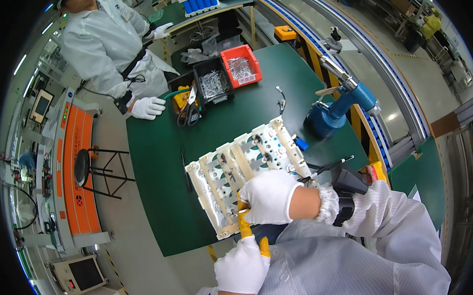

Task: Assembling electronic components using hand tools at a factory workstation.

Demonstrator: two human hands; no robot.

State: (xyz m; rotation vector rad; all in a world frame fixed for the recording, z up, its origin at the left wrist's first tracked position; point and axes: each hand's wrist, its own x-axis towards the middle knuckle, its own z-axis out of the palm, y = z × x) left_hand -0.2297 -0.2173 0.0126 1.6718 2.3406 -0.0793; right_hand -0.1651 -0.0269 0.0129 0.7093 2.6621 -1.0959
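Observation:
A cream-white slotted frame (230,171) with raised strips, round openings and small fittings lies tilted on the green workbench. My right hand (270,196), in a white glove with yellow fingertips, is over its near edge. The fingers curl together around a small shiny pin-like piece, too small to name. Just below, nearer to me, is my left hand (242,266), gloved alike. Its yellow-tipped index finger stretches up to the right fingertips, and the thumb stands apart. I see nothing held in it. A blue rivet gun (335,112) stands upright beyond the frame on the right.
A red bin (256,69) and a black bin (225,94) hold metal rivets. Scissors (189,108) lean on another black bin. A thin black tool (186,171) lies left of the frame, and cables (325,165) lie right. A co-worker's gloved hand (148,108) is near the far-left table edge.

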